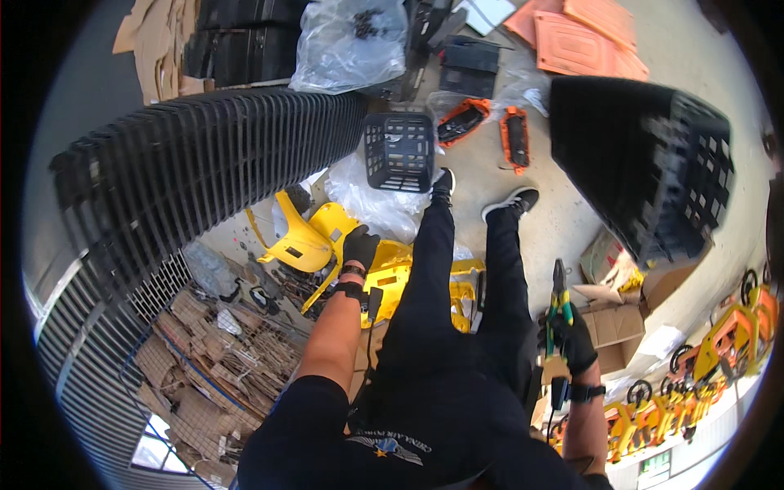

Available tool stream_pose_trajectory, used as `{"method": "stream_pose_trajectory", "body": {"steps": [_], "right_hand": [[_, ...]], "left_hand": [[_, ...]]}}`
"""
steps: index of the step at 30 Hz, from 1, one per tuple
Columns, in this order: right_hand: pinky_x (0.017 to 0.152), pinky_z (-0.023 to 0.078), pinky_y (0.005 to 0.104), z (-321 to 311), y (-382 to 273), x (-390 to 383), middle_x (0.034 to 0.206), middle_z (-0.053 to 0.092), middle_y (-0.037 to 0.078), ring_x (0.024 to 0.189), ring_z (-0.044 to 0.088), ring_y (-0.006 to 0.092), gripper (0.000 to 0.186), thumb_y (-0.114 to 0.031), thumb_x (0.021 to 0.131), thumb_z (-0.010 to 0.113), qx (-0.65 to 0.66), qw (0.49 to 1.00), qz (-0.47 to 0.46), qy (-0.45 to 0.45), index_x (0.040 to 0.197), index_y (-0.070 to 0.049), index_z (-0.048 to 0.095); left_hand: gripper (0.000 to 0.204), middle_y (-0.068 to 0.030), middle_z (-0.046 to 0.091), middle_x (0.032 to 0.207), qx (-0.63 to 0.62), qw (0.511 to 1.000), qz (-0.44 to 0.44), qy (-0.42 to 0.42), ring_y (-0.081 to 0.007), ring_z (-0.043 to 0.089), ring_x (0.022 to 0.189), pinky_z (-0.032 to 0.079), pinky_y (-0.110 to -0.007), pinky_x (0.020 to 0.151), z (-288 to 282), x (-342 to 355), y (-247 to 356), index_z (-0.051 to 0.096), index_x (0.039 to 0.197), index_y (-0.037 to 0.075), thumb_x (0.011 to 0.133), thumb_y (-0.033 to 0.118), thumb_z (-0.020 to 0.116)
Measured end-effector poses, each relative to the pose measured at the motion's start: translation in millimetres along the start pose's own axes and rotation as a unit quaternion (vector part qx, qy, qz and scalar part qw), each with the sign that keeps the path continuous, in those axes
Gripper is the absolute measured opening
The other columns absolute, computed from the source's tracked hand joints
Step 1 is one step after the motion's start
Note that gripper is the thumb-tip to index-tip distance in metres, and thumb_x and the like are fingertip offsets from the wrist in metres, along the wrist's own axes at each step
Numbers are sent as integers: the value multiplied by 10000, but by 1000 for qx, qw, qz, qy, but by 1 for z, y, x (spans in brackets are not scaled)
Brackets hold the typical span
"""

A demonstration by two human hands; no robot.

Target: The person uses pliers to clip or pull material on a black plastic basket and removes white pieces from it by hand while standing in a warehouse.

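My right hand [576,343], in a dark glove, is closed round the green and yellow handles of a pair of pliers [560,298]. The pliers' dark jaws point away from me. Beside my left leg, my left hand [360,247], also gloved, has its fingers curled; whatever lies inside them is hidden. Nearest to that hand are yellow plastic body panels [304,245] heaped on the left. From this view I cannot tell whether the glove touches them. Ahead of my feet lie two orange casings [462,122] with dark insides.
A black basket [399,151] stands in front of my left shoe. Tall stacks of black baskets rise on the left [220,139] and right [637,155]. A wire cage of cardboard [204,359] is at lower left. An open carton [616,327] and yellow wheeled frames [661,408] are at right.
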State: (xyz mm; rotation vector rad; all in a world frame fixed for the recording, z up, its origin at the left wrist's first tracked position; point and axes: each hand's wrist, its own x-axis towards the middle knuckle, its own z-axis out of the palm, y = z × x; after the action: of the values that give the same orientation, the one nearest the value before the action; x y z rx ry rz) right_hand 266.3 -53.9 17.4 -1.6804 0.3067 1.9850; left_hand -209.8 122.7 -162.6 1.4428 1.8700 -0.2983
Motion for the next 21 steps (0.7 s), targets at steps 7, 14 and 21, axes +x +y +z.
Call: {"method": "stream_pose_trajectory", "body": {"steps": [7, 14, 21], "right_hand": [[811, 484, 267, 84, 18, 103, 1070, 599, 36, 942, 579, 132, 537, -33, 830, 640, -29, 993, 115, -29, 1325, -37, 431], [736, 532, 302, 125, 28, 178, 982, 619, 94, 835, 632, 184, 438, 20, 863, 586, 28, 981, 191, -2, 1270, -31, 433], [722, 537, 292, 128, 31, 168, 984, 621, 93, 843, 635, 177, 454, 48, 852, 592, -40, 991, 122, 43, 1269, -32, 432]], "left_hand": [[594, -245, 621, 1107, 0, 996, -12, 85, -388, 568, 1081, 448, -425, 927, 85, 160, -93, 572, 1184, -24, 720, 324, 700], [740, -204, 562, 1233, 81, 985, 121, 95, -355, 545, 1122, 442, -394, 950, 121, 320, -142, 388, 1345, -10, 778, 340, 710], [310, -170, 679, 881, 21, 995, 92, 11, -351, 639, 882, 507, -412, 740, 137, 301, -129, 686, 939, 77, 832, 349, 584]]}}
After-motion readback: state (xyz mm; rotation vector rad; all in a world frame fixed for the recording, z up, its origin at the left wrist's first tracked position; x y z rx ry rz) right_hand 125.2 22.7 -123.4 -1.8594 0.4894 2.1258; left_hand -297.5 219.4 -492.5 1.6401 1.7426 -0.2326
